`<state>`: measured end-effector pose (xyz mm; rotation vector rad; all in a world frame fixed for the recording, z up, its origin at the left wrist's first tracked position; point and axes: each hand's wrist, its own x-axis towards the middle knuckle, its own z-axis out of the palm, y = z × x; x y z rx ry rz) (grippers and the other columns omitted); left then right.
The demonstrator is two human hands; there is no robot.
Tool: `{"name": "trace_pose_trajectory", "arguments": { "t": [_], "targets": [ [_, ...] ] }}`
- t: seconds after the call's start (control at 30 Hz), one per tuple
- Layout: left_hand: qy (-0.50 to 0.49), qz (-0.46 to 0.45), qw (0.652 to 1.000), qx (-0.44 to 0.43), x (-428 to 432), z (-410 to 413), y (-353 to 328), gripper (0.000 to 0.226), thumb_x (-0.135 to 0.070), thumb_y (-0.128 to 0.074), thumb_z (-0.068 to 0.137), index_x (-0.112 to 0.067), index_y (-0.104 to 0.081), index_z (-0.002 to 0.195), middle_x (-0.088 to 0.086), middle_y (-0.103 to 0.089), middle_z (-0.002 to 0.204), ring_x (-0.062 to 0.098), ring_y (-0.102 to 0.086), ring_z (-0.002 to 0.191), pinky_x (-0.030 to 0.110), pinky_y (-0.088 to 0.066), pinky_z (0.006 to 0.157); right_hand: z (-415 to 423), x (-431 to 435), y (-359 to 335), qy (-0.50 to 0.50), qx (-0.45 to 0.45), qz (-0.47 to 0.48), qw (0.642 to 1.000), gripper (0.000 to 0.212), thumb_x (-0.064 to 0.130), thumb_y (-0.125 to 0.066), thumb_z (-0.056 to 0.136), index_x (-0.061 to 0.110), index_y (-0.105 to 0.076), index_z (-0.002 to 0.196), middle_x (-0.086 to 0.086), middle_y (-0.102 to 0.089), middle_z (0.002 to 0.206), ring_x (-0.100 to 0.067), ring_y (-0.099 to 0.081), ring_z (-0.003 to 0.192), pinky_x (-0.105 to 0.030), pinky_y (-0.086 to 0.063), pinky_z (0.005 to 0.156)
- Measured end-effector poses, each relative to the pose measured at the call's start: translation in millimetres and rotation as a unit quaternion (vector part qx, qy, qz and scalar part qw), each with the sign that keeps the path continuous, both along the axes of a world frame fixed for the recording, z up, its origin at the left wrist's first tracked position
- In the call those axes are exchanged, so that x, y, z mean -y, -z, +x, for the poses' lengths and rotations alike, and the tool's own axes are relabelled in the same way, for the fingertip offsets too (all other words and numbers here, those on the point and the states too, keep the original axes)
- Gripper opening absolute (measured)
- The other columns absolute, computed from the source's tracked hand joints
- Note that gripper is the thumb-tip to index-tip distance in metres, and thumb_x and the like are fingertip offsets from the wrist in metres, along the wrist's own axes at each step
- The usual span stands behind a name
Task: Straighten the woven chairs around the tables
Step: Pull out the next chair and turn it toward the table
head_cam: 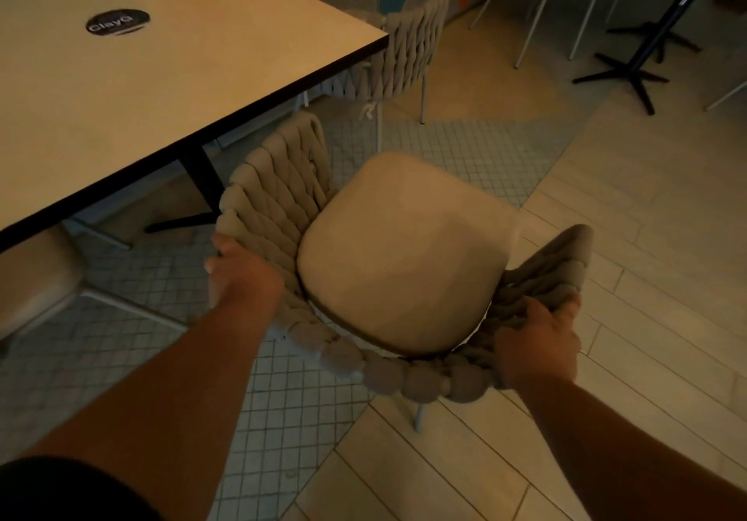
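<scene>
The woven chair (pixel 388 262) stands just beside the near corner of the table (pixel 161 88), on the line where small tiles meet the long floor planks; its cushion (pixel 404 253) is bare. We hold it from behind with both hands: our left hand (pixel 238 274) is closed over the left side of the curved woven back, our right hand (pixel 537 342) is closed over the right side — both equally near. The seat opens away from us and a little to the right, so its front-to-back axis runs past the table edge, not square to it; we judge it needs turning leftward before pushing in. A second woven chair (pixel 404 47) stands at the far side of the table, half tucked under.
</scene>
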<state>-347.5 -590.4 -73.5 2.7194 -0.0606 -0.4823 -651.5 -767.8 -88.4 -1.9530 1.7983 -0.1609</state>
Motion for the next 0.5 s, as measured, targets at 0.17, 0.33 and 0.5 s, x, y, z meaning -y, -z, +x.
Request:
{"name": "trace_pose_trajectory", "arguments": {
  "t": [0.17,0.33,0.5],
  "targets": [
    [-0.058,-0.028,0.998,-0.023,-9.3,-36.9,2.8,0.095,-0.023,-0.061,0.097,0.0,0.01,0.155,0.032,-0.023,0.154,0.041,-0.042,0.131,0.05,-0.047,0.095,-6.5,37.9,-1.6,-0.059,-0.024,-0.015,0.998,0.055,0.019,-0.057,0.09,0.024,-0.052,0.145,0.003,-0.002,0.168,-0.046,-0.045,0.128,-0.055,-0.047,0.106],
    [-0.075,-0.058,0.995,-0.008,-14.6,-64.9,9.5,0.082,-0.016,-0.054,0.098,0.002,0.003,0.155,0.034,-0.025,0.152,0.046,-0.042,0.126,0.048,-0.044,0.087,-9.5,66.7,-6.9,-0.105,-0.035,-0.017,0.994,0.052,0.019,-0.057,0.089,0.03,-0.055,0.14,0.006,-0.004,0.167,-0.045,-0.045,0.127,-0.054,-0.048,0.103],
    [-0.113,-0.083,0.99,-0.026,-9.9,-97.4,13.8,0.067,-0.017,-0.046,0.102,-0.002,-0.011,0.158,0.038,-0.014,0.154,0.049,-0.041,0.13,0.049,-0.047,0.1,-12.7,97.1,-12.8,-0.157,-0.038,-0.024,0.987,0.053,0.015,-0.059,0.087,0.028,-0.058,0.139,0.012,-0.002,0.167,-0.044,-0.045,0.127,-0.053,-0.047,0.105]
  ]
}}
